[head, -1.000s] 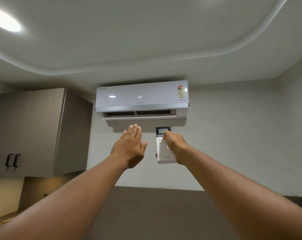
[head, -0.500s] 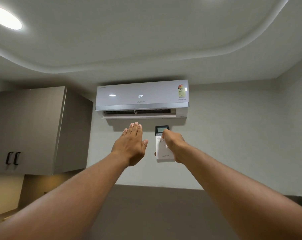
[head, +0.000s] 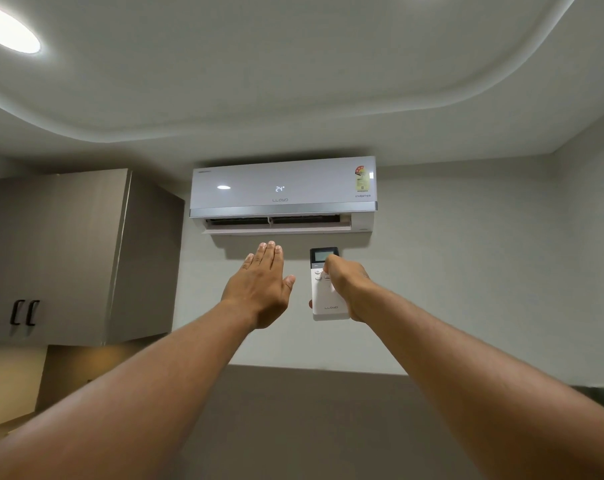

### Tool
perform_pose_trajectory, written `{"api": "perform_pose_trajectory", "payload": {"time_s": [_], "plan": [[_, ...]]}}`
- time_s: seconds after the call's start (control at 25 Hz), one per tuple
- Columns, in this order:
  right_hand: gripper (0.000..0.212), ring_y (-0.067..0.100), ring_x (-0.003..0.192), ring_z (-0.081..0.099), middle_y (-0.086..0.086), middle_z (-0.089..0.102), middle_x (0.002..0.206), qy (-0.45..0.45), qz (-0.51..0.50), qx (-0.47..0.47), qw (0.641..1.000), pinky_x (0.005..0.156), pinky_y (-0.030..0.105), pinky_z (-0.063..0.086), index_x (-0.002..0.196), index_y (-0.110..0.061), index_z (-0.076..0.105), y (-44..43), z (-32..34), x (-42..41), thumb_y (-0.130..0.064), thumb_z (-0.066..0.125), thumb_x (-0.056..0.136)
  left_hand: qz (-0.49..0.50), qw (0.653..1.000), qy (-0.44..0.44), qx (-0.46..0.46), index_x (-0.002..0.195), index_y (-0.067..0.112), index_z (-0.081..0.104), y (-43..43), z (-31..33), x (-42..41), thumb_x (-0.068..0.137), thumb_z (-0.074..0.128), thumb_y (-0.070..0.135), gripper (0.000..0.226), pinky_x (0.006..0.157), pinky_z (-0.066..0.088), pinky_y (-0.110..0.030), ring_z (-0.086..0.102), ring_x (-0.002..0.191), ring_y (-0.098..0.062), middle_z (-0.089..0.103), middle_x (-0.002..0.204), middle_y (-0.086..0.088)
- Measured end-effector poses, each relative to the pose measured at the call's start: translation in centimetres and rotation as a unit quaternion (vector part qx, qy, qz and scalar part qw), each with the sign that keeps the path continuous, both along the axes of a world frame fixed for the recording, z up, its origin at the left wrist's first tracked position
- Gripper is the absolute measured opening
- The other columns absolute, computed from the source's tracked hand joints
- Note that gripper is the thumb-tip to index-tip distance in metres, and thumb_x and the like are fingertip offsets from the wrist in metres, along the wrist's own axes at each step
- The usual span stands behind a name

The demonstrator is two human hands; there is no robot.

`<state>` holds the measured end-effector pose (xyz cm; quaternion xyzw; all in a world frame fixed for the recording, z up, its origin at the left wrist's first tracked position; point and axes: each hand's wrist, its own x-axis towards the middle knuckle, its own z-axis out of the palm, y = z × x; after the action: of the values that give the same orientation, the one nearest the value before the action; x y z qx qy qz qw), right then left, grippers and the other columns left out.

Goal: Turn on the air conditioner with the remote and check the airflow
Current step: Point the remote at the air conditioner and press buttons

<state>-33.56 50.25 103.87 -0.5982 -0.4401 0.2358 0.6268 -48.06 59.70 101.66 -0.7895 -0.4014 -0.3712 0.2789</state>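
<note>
Pale grey plaster room, split air conditioner (head: 282,195) mounted high on the far wall (head: 467,254), both arms raised toward it.

Curved stepped false ceiling (head: 293,81) overhead with one round recessed light (head: 8,29) lit at upper left; a taupe laminate wall cabinet (head: 58,254) with two black handles (head: 23,312) hangs left of the unit. The unit's white front shows "24°", the LLOYD and INVERTER marks and a rating sticker (head: 361,178); its louvre (head: 276,229) stands open. Left hand (head: 260,289) is flat, fingers together and extended, palm away, empty, just under the outlet with nothing between. Right hand (head: 349,287) grips the white Lloyd remote (head: 323,285) upright, screen end toward the unit, thumb on the buttons.
</note>
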Motion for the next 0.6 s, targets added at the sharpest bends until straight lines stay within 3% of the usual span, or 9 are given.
{"api": "perform_pose_trajectory", "payload": {"time_s": [0.2,0.6], "plan": [[0.017,0.043,0.124,0.073,0.022,0.073,0.128,0.007,-0.004,0.001,1.0,0.111,0.049,0.059,0.086,-0.017,0.049,-0.16,0.12,-0.12,-0.026,0.05,0.099,-0.005,1.0,0.001,-0.003,0.153,0.008,-0.001,-0.24,0.08,0.25,0.1,0.016,0.045,0.067,0.117,-0.001,-0.034,-0.004,0.149,-0.022,-0.003,0.162,-0.01],[0.014,0.043,0.123,0.075,0.023,0.074,0.133,0.014,-0.004,0.007,1.0,0.111,0.05,0.059,0.09,-0.014,0.053,-0.01,0.32,0.33,-0.026,0.049,0.098,-0.005,1.0,0.004,-0.005,0.153,0.008,-0.001,-0.29,0.21,0.49,0.1,0.016,0.044,0.067,0.117,-0.001,-0.035,-0.004,0.149,-0.022,-0.003,0.162,-0.01]]}}
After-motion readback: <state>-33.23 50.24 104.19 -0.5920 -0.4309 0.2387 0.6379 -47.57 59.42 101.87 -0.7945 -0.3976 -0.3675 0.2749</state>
